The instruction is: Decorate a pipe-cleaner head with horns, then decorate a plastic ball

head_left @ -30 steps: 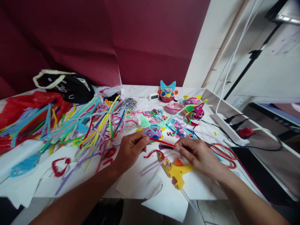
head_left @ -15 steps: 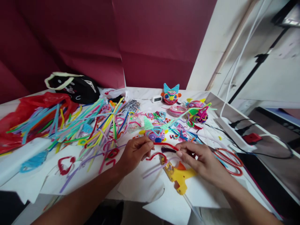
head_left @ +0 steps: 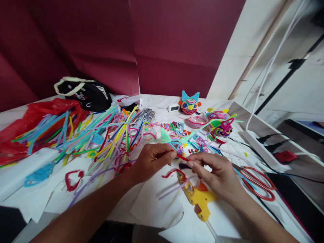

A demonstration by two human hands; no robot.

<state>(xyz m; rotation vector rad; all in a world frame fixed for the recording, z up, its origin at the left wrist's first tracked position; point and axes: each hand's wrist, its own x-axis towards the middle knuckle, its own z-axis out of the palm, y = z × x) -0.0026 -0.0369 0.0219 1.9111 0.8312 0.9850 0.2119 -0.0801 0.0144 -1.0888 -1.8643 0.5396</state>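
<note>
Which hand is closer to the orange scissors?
The right. The right hand is just left of the scissors; the left hand is farther left, at the other end of the red strip both hold.

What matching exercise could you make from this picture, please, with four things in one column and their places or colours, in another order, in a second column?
Things:
1. straight red piece
2. glue gun
3. black bag
4. blue-eared figure

Places or colours:
A. mostly yellow
B. beside the small white display
C. held between the left hand and the right hand
D. at the back left, near the red plastic bag

Right pairs: 1-C, 2-A, 3-D, 4-B
</note>
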